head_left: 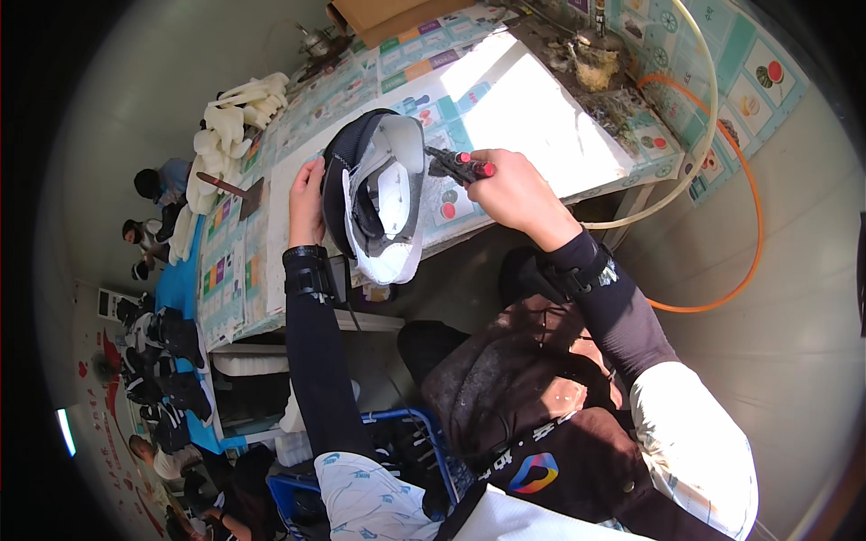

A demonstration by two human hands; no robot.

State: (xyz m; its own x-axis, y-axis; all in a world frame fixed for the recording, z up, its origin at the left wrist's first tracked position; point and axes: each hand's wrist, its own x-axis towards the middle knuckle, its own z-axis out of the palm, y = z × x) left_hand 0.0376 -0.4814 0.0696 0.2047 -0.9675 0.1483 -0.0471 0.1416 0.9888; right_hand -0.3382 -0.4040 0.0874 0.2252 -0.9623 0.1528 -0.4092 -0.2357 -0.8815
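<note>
A black and white shoe (374,194) is held up over the near edge of the table, its opening turned toward me. My left hand (308,206) grips it along the black left side, thumb and fingers closed on it. My right hand (516,197) is closed around black pliers (451,166) with red handle ends. Their dark jaws point left, close to the shoe's right edge; I cannot tell whether they touch it. Pale grey lining shows inside the shoe.
A patterned sheet covers the table (236,279). On it lie a wooden-handled scraper (250,197), white shoe-shaped pieces (216,135) and a cardboard box (392,16). An orange hose (760,236) loops at right. Black shoes (171,352) and other people are at left; a blue crate (442,446) stands below.
</note>
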